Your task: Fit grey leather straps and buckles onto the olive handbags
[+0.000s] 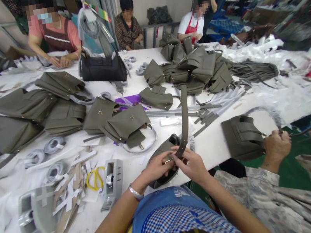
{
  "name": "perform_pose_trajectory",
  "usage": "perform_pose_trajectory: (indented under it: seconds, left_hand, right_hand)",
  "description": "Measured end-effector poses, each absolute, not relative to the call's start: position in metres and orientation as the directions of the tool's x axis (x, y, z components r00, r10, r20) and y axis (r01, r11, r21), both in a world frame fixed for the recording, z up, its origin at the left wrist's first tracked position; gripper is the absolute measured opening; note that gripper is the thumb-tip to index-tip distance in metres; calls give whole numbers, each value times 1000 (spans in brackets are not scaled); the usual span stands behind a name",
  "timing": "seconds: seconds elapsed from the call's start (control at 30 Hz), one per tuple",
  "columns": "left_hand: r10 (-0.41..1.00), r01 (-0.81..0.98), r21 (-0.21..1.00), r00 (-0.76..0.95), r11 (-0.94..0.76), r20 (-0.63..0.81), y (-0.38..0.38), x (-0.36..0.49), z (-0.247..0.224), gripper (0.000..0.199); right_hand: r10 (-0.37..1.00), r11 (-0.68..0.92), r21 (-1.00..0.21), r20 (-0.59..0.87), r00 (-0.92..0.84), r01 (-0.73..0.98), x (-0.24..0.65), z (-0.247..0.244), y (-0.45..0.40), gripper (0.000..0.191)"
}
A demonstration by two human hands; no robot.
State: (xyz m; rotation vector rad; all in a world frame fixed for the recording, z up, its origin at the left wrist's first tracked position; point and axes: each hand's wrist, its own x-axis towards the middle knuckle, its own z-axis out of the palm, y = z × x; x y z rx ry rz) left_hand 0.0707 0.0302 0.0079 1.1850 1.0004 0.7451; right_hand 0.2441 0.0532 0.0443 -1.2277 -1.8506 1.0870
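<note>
An olive-grey handbag (pixel 161 151) lies at the table's front edge, right before me, its dark opening turned towards me. Over that opening both hands meet. My left hand (pixel 161 166) has its fingers closed around a gold-coloured metal buckle or ring at the bag's edge. A wide olive strap (pixel 184 117) with small holes rises from between my hands and curves away over the table. My right hand (pixel 191 163) pinches the strap's lower end close to the metal piece. The fingers partly cover the spot where strap and metal meet.
Left of me stand a tape dispenser (pixel 112 184), yellow-handled scissors (pixel 95 178) and a larger grey dispenser (pixel 37 216). Piled olive bags (pixel 195 67) and a black handbag (pixel 102 66) lie farther back. To the right, a co-worker's hands (pixel 278 146) hold a strap beside another bag (pixel 243 137).
</note>
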Motion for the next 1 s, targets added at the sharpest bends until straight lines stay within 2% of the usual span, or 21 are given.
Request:
perform_pose_trajectory:
  seconds: [0.1,0.2,0.27,0.37,0.43,0.5,0.57,0.6,0.67,0.77,0.83,1.0]
  left_hand:
    - [899,-99,973,411,207,-149,24,65,13,57]
    - [926,-121,973,350,196,-143,19,56,10,50]
    - [946,-103,974,277,202,-167,17,51,5,44]
    - [975,-42,986,160,161,-153,14,47,-1,36]
    - [981,-34,986,117,162,-157,13,46,-3,37]
    - [980,-88,978,79,189,-182,11,47,-4,42]
    - [979,-150,968,40,201,-198,9,48,-6,40]
    - [980,-165,966,23,199,-198,9,49,-7,36]
    - [981,-163,967,10,194,-195,8,51,-8,30]
    - [978,-154,967,0,205,-207,7,54,-10,29]
    - [975,-139,966,-18,218,-222,6,55,-11,31]
    - [978,-78,976,-28,204,-207,8,55,-12,33]
  right_hand:
    - [962,-64,-995,-82,-262,78,246,53,67,9]
    - [942,-255,-927,-175,-285,-275,254,64,83,19]
    - [952,-263,-876,-167,-257,-403,263,70,92,23]
    - [981,-174,-875,-112,-162,-451,278,73,102,33]
    - [993,-93,-905,-56,-101,-416,288,72,105,36]
    - [998,4,-949,22,-52,-317,297,71,106,31]
    - [992,95,-986,106,-71,-137,304,72,105,26]
    - [985,119,-993,121,-124,-27,306,74,104,31]
    - [952,114,-975,52,-302,191,308,80,99,42]
    - [851,72,-897,-173,-495,436,306,90,91,42]
    - [819,71,-850,-249,-517,522,304,93,88,38]
    - [812,163,-768,-252,-526,619,309,87,90,36]
